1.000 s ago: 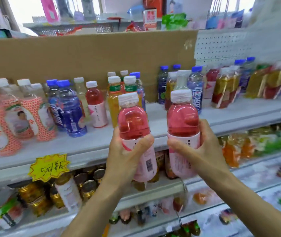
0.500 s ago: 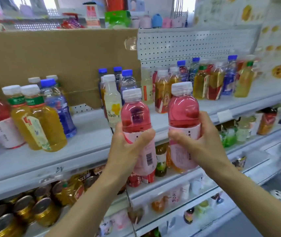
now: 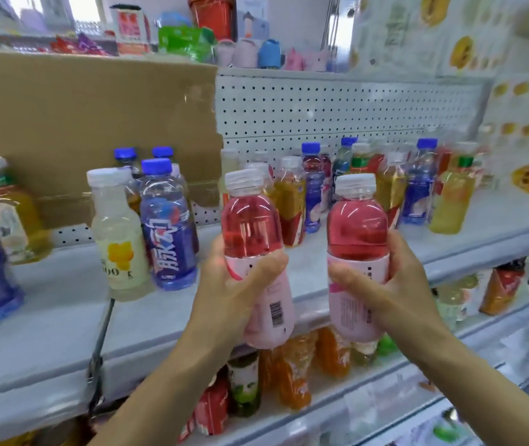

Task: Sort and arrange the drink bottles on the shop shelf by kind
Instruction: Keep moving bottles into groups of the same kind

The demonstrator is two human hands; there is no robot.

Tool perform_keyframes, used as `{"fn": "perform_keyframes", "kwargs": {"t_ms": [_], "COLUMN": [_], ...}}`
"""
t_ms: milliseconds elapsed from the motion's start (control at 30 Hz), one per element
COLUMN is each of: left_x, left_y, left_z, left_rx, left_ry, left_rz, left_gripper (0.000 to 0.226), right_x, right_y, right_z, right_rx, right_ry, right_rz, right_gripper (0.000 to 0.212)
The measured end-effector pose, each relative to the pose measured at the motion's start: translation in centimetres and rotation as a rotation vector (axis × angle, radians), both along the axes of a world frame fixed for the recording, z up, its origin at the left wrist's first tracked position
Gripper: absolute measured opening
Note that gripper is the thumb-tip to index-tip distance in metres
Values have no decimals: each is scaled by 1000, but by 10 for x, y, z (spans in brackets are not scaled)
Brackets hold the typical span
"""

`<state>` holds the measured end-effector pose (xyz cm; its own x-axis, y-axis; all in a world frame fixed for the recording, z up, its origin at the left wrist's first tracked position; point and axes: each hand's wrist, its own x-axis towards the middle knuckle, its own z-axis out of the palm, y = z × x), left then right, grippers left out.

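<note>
- pink bottle [image 3: 250,226] gripped in my left hand [image 3: 237,284], its twin [image 3: 356,230] in my right hand [image 3: 385,284], both upright, side by side
- bare shelf [image 3: 308,268] spot sits straight ahead, just past them; both hands look about equally near

We saw glossy clear plastic on the left pink bottle [image 3: 250,226] and the right pink bottle [image 3: 356,226], their label sleeves matt. At ten o'clock stood matt brown cardboard [image 3: 79,123]; at one o'clock, a smooth painted perforated metal panel [image 3: 337,107].
</note>
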<state>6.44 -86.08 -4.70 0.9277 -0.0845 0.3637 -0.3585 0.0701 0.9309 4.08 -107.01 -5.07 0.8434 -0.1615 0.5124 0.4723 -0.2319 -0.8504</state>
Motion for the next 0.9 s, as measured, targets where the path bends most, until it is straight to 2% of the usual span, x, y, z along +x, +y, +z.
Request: {"fn": "perform_keyframes", "kwargs": {"t_ms": [467, 900], "left_x": [97, 169], "left_y": [-119, -207], "left_z": [-2, -12], "left_rx": [50, 84], "left_ry": [-13, 95], "left_rz": [162, 369], "left_gripper": [61, 69], "right_x": [113, 181], "right_y": [-118, -179], "right_z": [5, -11], "right_rx": [43, 1], "right_ry": [-46, 96], "right_rz": [-46, 176], "right_gripper": [46, 81]}}
